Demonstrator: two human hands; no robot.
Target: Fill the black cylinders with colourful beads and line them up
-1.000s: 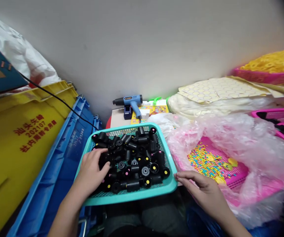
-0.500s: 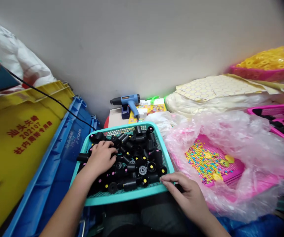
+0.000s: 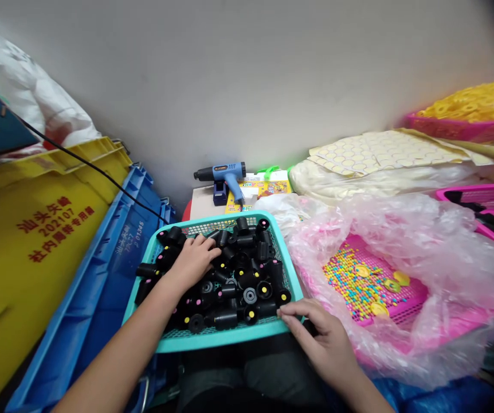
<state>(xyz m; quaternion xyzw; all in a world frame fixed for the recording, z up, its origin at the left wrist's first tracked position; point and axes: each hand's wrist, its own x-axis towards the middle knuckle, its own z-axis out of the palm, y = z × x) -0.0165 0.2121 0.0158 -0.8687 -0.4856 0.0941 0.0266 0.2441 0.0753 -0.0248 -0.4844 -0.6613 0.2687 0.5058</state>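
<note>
A turquoise mesh basket holds many short black plastic cylinders, some with pink or yellow dots on their ends. My left hand reaches into the basket from the left. Its fingers are bent and apart, touching the cylinders; the undersides of the fingertips are hidden. At the basket's front right corner, my right hand has thumb and index finger pinched together beside the rim. Whatever lies between those fingertips is too small to make out.
On the right, a pink basket lined with clear plastic holds small coloured beads and yellow pieces. A blue heat gun lies behind the turquoise basket. Yellow and blue crates stand left, with a black cable across them.
My left hand has moved right and slightly away from me across the cylinders. My right hand stays pinched at the basket's corner. The view has shifted slightly.
</note>
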